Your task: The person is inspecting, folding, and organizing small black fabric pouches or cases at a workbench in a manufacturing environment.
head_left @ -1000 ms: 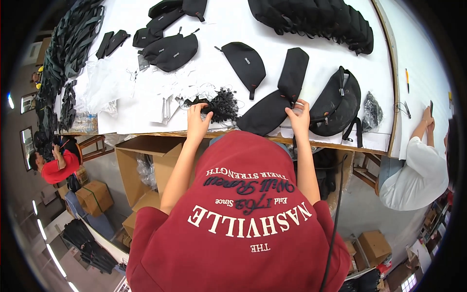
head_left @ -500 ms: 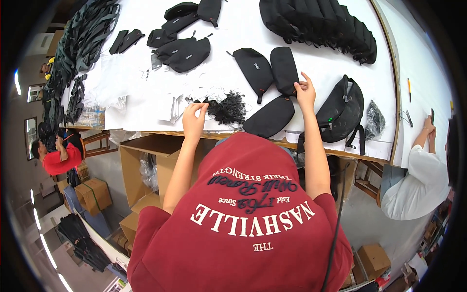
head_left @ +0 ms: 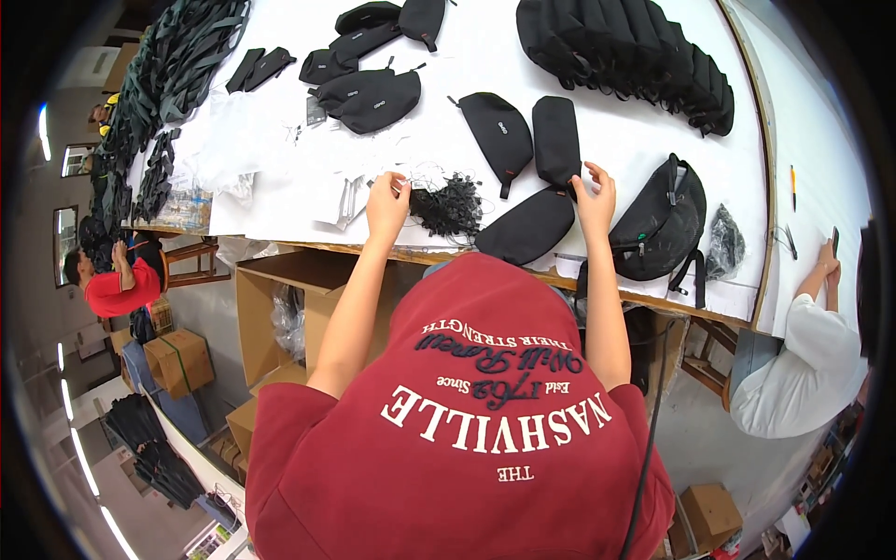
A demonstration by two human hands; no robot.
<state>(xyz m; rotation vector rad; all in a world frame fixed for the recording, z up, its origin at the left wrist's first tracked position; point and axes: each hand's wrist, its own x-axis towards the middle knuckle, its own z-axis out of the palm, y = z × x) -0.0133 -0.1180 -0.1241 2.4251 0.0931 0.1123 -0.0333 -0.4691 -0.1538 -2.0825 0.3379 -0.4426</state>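
My left hand (head_left: 387, 207) is at the left edge of a tangled pile of black strings (head_left: 448, 205), its thumb and fingers pinched together. Whatever may be between those fingertips is too small to make out. My right hand (head_left: 595, 201) has thumb and forefinger apart, close to the lower corner of a narrow black pouch (head_left: 557, 140). Left of that pouch lies a black waist bag (head_left: 497, 135) with a small light logo. Nearer me, a plain black curved bag (head_left: 525, 227) rests at the table edge. A larger black waist bag (head_left: 658, 219) with straps sits right of my right hand.
A row of black bags (head_left: 625, 56) stands at the far right of the white table (head_left: 271, 177). More black bags (head_left: 369, 98) lie farther back, and black straps (head_left: 187, 65) heap at left. A clear plastic bag (head_left: 724, 243) lies right. Two other people sit at either side.
The view has shifted slightly. My right hand has drawn back toward the pouch's lower corner, and its fingers have parted. My left hand has moved a little farther forward beside the strings.
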